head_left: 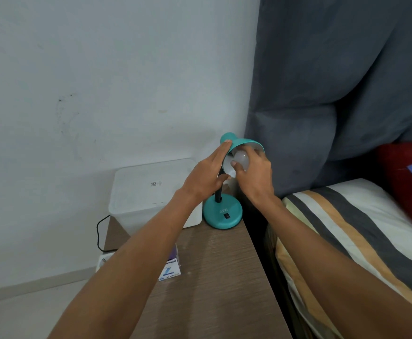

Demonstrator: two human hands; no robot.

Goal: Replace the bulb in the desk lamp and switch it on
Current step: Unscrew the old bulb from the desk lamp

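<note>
Bedside table (214,277), lamp shade (239,143) (tilted viewerward)

Teal desk lamp (222,214) stands upright, white bulb (241,159) inside its tilted shade (243,142).

home bedroom, striped bed (361,241), padded headboard (334,81), bedside table (212,277)

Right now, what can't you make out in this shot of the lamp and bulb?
- Lamp socket, head view: hidden by the bulb and right hand.
- Small box: mostly covered by the left forearm, print blurred.
- Base switch: too small to read its position.
- Cord: its end is hidden behind the table.
</note>
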